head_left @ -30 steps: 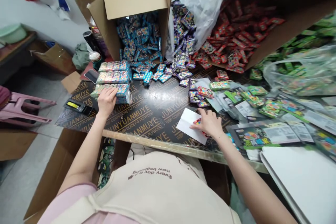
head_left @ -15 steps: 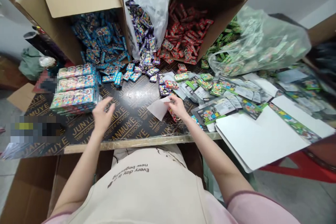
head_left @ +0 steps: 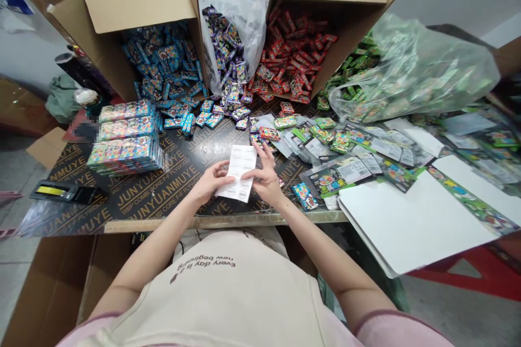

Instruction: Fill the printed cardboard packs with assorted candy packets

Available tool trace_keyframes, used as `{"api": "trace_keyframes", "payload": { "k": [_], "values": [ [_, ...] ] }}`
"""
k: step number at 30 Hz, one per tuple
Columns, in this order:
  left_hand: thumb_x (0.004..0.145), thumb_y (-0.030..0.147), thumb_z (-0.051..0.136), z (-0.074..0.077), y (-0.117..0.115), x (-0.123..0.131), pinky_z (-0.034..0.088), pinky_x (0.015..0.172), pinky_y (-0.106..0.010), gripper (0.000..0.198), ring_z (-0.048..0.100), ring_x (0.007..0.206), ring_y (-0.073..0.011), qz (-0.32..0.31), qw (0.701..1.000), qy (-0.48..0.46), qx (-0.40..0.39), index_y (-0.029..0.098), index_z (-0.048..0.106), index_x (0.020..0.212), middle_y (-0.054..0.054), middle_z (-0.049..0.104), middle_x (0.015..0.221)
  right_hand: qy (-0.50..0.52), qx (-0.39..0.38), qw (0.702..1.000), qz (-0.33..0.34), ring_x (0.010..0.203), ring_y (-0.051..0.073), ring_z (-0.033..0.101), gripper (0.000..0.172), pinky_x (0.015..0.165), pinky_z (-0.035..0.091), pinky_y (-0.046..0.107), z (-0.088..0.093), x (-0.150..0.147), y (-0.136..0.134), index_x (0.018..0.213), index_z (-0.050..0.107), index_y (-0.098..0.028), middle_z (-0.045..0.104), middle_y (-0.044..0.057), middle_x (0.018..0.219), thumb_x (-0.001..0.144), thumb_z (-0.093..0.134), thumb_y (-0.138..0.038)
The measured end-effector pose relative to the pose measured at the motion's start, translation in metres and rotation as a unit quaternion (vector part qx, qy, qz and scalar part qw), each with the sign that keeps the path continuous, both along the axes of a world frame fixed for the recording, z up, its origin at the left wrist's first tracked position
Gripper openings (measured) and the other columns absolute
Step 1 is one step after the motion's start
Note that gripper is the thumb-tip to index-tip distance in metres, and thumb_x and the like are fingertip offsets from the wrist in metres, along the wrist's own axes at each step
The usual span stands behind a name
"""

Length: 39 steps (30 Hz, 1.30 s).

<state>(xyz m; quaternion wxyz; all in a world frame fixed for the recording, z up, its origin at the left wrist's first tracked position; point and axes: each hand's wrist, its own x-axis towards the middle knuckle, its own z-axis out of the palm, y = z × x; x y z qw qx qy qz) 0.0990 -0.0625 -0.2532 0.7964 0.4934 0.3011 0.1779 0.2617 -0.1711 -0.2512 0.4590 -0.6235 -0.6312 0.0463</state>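
A white sheet of labels [head_left: 243,159], printed with small marks, is held between my two hands above the dark tabletop. My left hand [head_left: 212,180] pinches its left edge, thumb on top. My right hand [head_left: 266,176] grips the right edge with its thumb across the sheet, the other fingers partly stretched out beyond it. Just past the sheet lie a red small box [head_left: 269,133] and some purple ones. Right of my right hand lies a blue small packet [head_left: 304,196] near the table's front edge.
Wrapped multipacks [head_left: 126,153] are stacked at the left, behind a tape dispenser [head_left: 61,192]. Cartons of blue boxes [head_left: 163,59] and red boxes [head_left: 295,49] stand at the back. Printed bags [head_left: 350,169] and white card sheets [head_left: 391,217] cover the right side.
My left hand has moved right from beside the stacked multipacks and taken hold of the sheet. The sheet has been turned so its printed face shows. The view has shifted slightly.
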Motion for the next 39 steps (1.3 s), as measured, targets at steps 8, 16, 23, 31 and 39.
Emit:
{"api": "trace_keyframes", "payload": {
  "k": [8,16,23,31,39],
  "values": [
    [0.054,0.039,0.083,0.005,0.001,-0.003,0.045,0.062,-0.025,0.033,0.059,0.069,-0.0144,0.069,0.985,0.040,0.152,0.014,0.063,0.062,-0.005,0.067,0.085,-0.091,-0.027,0.995,0.030,0.145,0.032,0.012,0.019,0.112,0.018,0.056,0.002,-0.010,-0.010,0.084,0.076,-0.033,0.031,-0.008,0.154,0.079,0.062,-0.023],
    [0.060,0.041,0.080,0.018,0.019,-0.020,0.039,0.053,-0.022,0.034,0.055,0.055,-0.0126,-0.082,0.966,0.084,0.229,0.014,0.060,0.063,-0.002,0.062,0.060,0.094,-0.116,0.988,0.045,0.126,0.029,0.046,0.067,0.108,0.028,0.052,0.011,0.008,-0.009,0.146,0.031,-0.026,0.052,0.011,0.137,0.085,0.054,-0.040],
    [0.056,0.035,0.084,0.015,0.013,-0.019,0.047,0.056,-0.022,0.067,0.061,0.059,-0.0127,0.109,0.984,-0.001,0.141,0.021,0.047,0.110,0.004,0.060,0.075,0.337,-0.111,0.934,0.045,0.072,0.015,0.059,0.044,0.065,0.049,0.027,0.000,0.004,0.001,0.121,0.054,-0.024,0.065,0.001,0.089,0.081,0.062,-0.038],
    [0.057,0.032,0.082,0.013,0.010,-0.017,0.048,0.066,-0.027,0.031,0.060,0.069,-0.0162,0.112,0.970,0.014,0.215,0.016,0.069,0.079,-0.002,0.066,0.076,0.389,-0.084,0.917,-0.015,0.068,0.016,0.063,0.031,0.067,0.053,0.032,0.002,0.000,0.008,0.090,0.073,-0.018,0.071,0.002,0.077,0.067,0.076,-0.039],
    [0.051,0.032,0.085,0.017,0.013,-0.018,0.049,0.062,-0.029,0.035,0.061,0.064,-0.0178,0.170,0.964,0.026,0.202,0.016,0.076,0.081,-0.005,0.071,0.076,0.422,-0.093,0.901,-0.039,0.071,0.020,0.067,0.032,0.071,0.055,0.035,0.009,-0.006,0.007,0.089,0.075,-0.019,0.074,0.003,0.079,0.062,0.079,-0.036]
  ]
}}
